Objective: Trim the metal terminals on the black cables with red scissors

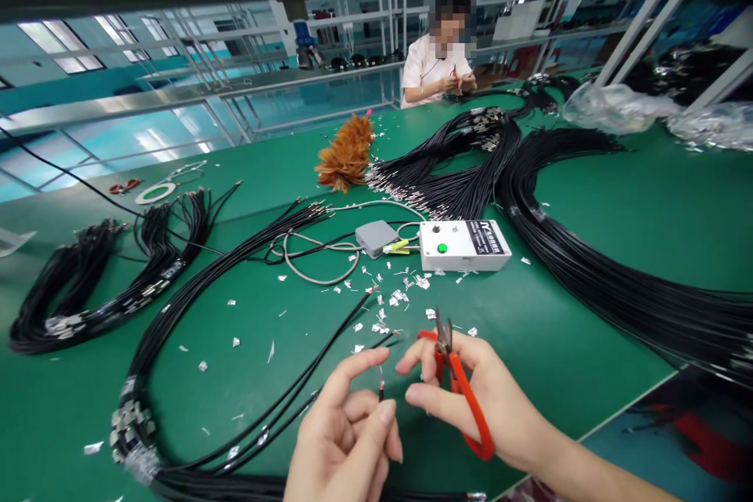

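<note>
My left hand (347,431) pinches black cable (381,387) end | my right hand (471,392) grips red snips (462,388), just right of cable | white box (464,245) far behind cable

our left hand (347,439) pinches thin black cable end (381,386) upright between thumb and forefinger. our right hand (471,400) grips red snips (456,380), blades up, just beside cable tip. green table (588,329) strewn with foil scraps (394,300). white tester box (464,245) and grey pedal (376,238) beyond hands. black cable bundles (588,251) either side. feather duster (347,157) further back. co-worker (438,63) seated at far end.
</note>
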A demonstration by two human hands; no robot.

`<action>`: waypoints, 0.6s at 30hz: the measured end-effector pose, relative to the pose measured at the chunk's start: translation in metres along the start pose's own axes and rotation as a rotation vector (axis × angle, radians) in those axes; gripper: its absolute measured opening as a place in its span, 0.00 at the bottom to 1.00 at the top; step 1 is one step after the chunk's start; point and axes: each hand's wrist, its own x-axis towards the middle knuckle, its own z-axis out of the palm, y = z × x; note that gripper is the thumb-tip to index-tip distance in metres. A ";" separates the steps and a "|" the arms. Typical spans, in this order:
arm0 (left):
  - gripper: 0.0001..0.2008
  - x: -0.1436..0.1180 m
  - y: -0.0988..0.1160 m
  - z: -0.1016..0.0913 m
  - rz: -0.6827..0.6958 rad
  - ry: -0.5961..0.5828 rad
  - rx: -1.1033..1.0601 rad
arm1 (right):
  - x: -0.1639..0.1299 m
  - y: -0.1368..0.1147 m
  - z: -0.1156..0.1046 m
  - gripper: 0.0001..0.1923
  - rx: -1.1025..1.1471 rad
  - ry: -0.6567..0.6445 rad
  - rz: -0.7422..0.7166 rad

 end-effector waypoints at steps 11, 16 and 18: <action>0.24 -0.002 0.002 0.010 0.009 0.010 -0.019 | 0.000 -0.012 0.012 0.09 -0.373 0.223 -0.634; 0.26 -0.004 0.001 0.010 0.025 -0.015 -0.026 | 0.001 -0.009 0.012 0.06 -0.440 0.156 -0.629; 0.25 -0.006 -0.001 0.009 0.043 -0.012 0.001 | 0.001 -0.007 0.013 0.05 -0.454 0.139 -0.595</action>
